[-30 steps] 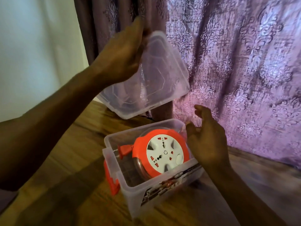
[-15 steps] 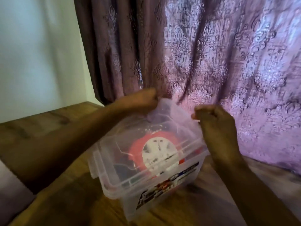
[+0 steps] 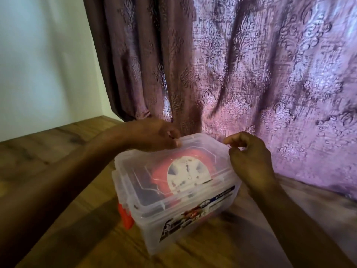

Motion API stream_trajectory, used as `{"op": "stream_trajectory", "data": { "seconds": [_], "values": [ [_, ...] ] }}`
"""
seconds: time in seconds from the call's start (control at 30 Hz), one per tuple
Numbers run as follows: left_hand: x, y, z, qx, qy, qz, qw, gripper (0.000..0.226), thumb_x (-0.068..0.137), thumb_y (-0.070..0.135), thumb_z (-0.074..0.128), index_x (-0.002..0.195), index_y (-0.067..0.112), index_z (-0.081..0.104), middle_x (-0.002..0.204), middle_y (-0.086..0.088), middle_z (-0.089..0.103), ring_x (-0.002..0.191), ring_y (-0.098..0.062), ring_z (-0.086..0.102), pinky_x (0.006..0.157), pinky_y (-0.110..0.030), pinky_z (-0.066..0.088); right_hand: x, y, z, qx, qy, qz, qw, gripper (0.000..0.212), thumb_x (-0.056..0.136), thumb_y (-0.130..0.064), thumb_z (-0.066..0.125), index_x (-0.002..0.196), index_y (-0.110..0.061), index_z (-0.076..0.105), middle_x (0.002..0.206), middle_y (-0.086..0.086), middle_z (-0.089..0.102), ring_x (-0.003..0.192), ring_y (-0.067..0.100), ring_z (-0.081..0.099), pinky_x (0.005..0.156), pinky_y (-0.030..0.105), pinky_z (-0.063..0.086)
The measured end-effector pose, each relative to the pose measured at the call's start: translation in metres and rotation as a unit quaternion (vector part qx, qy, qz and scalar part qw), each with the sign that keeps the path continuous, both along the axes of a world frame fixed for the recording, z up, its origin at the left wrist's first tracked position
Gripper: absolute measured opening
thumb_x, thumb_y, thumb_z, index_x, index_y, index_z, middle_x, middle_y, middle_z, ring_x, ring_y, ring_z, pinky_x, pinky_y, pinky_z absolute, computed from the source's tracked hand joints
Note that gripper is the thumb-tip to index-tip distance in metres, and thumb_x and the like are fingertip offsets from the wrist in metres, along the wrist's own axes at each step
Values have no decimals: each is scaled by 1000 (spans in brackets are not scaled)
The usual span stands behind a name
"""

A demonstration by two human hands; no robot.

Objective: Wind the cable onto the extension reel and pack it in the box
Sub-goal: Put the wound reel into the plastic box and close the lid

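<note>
Already the reel [image 3: 183, 176] sits inside the box [image 3: 185, 225] under its lid [image 3: 154, 198], the left hand [image 3: 154, 135] pinching the lid's far edge, the right hand [image 3: 249, 157] curled empty beside it, the orange latch [image 3: 125, 215] seemingly unfastened.

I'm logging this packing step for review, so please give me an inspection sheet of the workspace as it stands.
Surface: wooden tabletop, bare around the box.
Job's things: clear lid sits on the clear box; extension reel inside; red latch hangs unfastened.
Clutter: nothing seen.
Hands: left hand pinches the lid's far edge; right hand curled at its right corner, contact unclear.
Cables: nothing seen loose.
Surroundings: purple curtain, white wall.
</note>
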State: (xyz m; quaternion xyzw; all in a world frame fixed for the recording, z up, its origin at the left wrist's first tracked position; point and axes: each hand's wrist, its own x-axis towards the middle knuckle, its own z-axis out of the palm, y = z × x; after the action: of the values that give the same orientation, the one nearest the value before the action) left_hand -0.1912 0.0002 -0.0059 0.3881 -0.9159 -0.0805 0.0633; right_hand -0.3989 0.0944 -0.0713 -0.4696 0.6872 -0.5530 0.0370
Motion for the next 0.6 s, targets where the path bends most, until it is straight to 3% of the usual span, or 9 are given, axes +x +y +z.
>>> {"op": "stream_trajectory", "data": {
  "seconds": [0.13, 0.23, 0.3, 0.43, 0.53, 0.6],
  "values": [
    [38, 8, -18, -35, -53, 58, 996, 42, 97, 50, 44, 133, 30, 55, 130, -3, 63, 115, -24, 60, 93, -26, 42, 4, 0, -2, -10, -12, -5, 1000, 30, 78, 0, 50, 80, -25, 67, 84, -19, 63, 77, -5, 53, 74, 24, 39],
    [40, 5, -38, -43, 2, 93, 995, 40, 102, 44, 37, 135, 29, 53, 135, -7, 62, 119, -26, 58, 75, -21, 29, 6, -2, -4, 16, -56, 11, 998, 34, 82, -2, 43, 79, -22, 70, 92, -12, 63, 87, 8, 55, 78, 27, 41],
    [37, 3, -45, -68, 43, 108, 991, 36, 102, 41, 39, 130, 28, 58, 129, -10, 65, 114, -28, 60, 74, -23, 27, 4, -2, -5, 45, -66, 38, 996, 36, 86, -4, 39, 83, -22, 71, 97, -9, 62, 90, 12, 55, 75, 27, 42],
    [40, -4, -55, -97, 85, 107, 986, 31, 100, 40, 44, 114, 24, 66, 113, -9, 71, 101, -27, 63, 71, -26, 30, 0, -2, -6, 77, -57, 68, 993, 37, 90, -6, 37, 90, -26, 68, 106, -7, 61, 96, 15, 57, 65, 22, 42],
    [46, 9, -55, -140, 172, 96, 970, 33, 98, 44, 46, 104, 22, 70, 98, -1, 72, 92, -23, 66, 70, -29, 39, 1, -3, -7, 88, -54, 90, 991, 40, 88, -3, 36, 102, -28, 64, 118, -5, 62, 100, 18, 59, 78, 30, 50],
    [52, 33, -50, -154, 264, 30, 952, 39, 95, 45, 43, 103, 20, 72, 96, 3, 73, 87, -15, 67, 73, -34, 51, 0, -3, -7, 83, -50, 89, 991, 41, 88, -3, 36, 104, -29, 63, 121, -3, 62, 102, 20, 59, 82, 33, 50]
  ]
}}
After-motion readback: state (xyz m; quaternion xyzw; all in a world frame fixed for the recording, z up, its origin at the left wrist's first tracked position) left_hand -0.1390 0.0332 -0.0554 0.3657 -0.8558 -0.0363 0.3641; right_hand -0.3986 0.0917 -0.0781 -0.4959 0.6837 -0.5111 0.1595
